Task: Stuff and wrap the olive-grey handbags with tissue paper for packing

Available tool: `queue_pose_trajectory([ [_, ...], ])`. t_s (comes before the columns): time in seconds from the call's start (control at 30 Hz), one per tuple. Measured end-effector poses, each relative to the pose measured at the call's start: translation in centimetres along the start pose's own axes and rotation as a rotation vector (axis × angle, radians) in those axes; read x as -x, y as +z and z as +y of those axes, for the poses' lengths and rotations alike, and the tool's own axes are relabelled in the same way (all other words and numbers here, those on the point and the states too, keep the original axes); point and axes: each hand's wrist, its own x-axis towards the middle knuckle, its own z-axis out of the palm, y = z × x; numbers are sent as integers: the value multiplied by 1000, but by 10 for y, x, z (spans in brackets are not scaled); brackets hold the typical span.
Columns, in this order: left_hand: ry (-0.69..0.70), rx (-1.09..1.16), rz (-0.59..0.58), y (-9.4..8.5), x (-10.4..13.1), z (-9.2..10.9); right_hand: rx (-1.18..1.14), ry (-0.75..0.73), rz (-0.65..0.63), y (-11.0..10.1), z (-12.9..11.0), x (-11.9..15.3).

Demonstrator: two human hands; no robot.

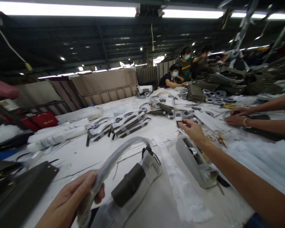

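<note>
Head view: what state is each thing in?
Left grip: closed around the strap.
Curved strap in translucent wrap: held, arched.
Right grip: fingertips at the block; firm hold unclear.
Small white-and-grey block: at the fingertips.
Dark olive cylindrical piece: partly bare, partly wrapped.
Grey plastic tape dispenser: on the table, unheld.
Yellow-handled scissors: lying down; blades unclear.
White tube lights: lit.

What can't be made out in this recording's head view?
Head view:
Left hand: some fingers partly hidden behind the wrapped strap.
Small piece at the right hand: too blurred to identify.
Dark bag, left: cut off by left and bottom edges.
Dark piece, right: partly behind a co-worker's arm, cut by right edge.
</note>
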Motion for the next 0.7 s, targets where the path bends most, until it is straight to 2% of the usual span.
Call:
queue_pose_trajectory([
  [0.03, 5, -46, -102, 3, 3, 12, -115, -43, -39, -2, -16, 25],
  [0.1, 20, -50, -195, 9, 7, 28, -625, -53, -160, -5, -48, 79],
  [0.2, 27, -1, -200, 13, 11, 38, -947, 18, -432, -4, -93, 156],
  [0.3, 60, 13, -164, 16, 16, 39, -1116, 84, -616, 11, -135, 207],
  [0.4, 100, 26, -153, 19, 22, 41, -1211, 108, -673, 36, -170, 229],
  [0.5, 141, 21, -172, 23, 28, 44, -1206, 86, -628, 57, -191, 233],
  [0.6, 207, -9, -154, 24, 31, 46, -1150, 65, -551, 67, -205, 233],
  [0.7, 243, -18, -101, 23, 30, 44, -1190, 50, -512, 68, -215, 233],
])
